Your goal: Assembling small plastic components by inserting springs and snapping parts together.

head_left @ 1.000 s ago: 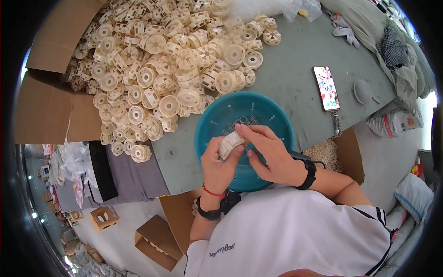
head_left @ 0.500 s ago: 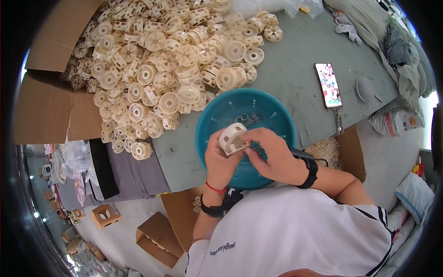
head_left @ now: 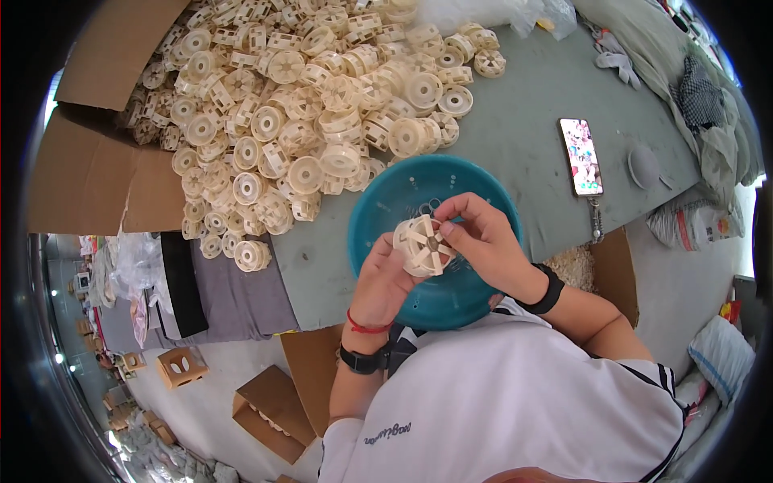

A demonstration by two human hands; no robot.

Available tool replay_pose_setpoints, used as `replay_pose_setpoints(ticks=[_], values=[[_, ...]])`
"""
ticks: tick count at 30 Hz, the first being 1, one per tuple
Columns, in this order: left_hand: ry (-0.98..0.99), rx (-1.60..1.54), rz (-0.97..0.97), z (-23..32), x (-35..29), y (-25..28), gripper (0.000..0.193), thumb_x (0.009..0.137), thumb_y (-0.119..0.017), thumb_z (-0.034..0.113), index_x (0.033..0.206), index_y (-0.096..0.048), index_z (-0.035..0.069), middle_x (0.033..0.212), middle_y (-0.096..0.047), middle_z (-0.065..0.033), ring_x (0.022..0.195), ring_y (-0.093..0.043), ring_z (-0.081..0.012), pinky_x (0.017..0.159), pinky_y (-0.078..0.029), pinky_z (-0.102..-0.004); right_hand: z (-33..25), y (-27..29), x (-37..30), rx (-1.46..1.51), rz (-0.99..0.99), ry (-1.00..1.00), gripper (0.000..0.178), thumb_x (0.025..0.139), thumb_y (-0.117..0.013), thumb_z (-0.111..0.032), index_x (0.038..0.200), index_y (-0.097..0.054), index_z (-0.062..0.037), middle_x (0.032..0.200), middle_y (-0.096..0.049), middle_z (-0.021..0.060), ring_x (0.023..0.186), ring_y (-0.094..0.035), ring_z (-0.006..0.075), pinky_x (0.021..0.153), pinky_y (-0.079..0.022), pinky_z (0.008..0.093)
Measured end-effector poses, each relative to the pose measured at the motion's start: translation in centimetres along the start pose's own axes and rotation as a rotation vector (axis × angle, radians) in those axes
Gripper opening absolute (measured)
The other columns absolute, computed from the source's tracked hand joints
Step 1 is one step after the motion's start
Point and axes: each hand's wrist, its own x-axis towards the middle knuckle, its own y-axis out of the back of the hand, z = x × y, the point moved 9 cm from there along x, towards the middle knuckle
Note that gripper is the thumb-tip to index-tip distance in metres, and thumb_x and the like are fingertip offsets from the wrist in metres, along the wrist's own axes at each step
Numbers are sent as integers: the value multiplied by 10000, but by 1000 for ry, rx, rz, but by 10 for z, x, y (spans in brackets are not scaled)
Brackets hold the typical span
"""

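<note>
At the far left, an open cardboard box (head_left: 84, 173) stands against a large pile (head_left: 302, 113) of cream, wheel-shaped pieces, which covers the left of the grey-green worktop (head_left: 523, 121). Below, on the floor, is a small brown carton (head_left: 181, 368).

Near the centre, the person's left hand (head_left: 383, 278), with a red band (head_left: 367, 328) at the wrist, grasps one cream part (head_left: 423, 246) by its left side. The part is tilted, its spoked face toward the viewer, above a round teal bowl (head_left: 360, 241). Metal springs (head_left: 420, 209) lie in the bowl, partly hidden by the part.

To its right, the right hand (head_left: 489, 245) has thumb and fingertips drawn together at the part's upper right edge; whether they pinch something small cannot be told.

Farther right, a phone (head_left: 581, 157) with a lit screen lies on the worktop, then a white glove (head_left: 618, 66) near the far edge and a grey oval object (head_left: 643, 167).
</note>
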Motion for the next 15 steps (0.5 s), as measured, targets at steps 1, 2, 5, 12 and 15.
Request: replay_pose_setpoints(ticks=[1,2,5,12,15], values=[[-8,1,1,0,0,1,315,947,-431,220,1187,-412,17,1241,-486,-159,1108,-529,-297,919,-467,-468,0,0,-1,103,-2,-30,127,884,-510,-45,1000,-514,5,939,-580,53,783,-579,84,667,-491,226],[-16,-4,55,0,0,7,299,933,-463,201,1162,-434,12,1225,-498,-156,1091,-538,-283,918,-464,-446,1,0,-3,206,-1,-61,119,883,-510,-42,996,-519,-6,933,-578,43,783,-574,79,674,-488,223],[-113,285,158,6,-1,19,234,882,-543,155,1065,-496,18,1198,-520,-152,1048,-553,-263,910,-453,-402,-1,5,-5,316,26,-63,117,878,-510,-39,992,-530,-23,905,-580,32,778,-565,71,674,-477,213],[-481,1496,179,35,-36,11,158,724,-671,62,860,-590,57,1150,-548,-150,1042,-536,-270,879,-419,-347,-17,114,-28,121,283,-10,155,850,-496,-20,995,-547,-36,869,-578,8,760,-556,75,666,-452,197],[-394,888,441,55,-98,77,158,757,-578,33,912,-566,6,1134,-551,-143,1012,-532,-239,866,-424,-345,2,186,-70,14,461,-94,170,837,-490,-4,994,-549,-30,852,-573,2,758,-550,73,685,-455,212]])
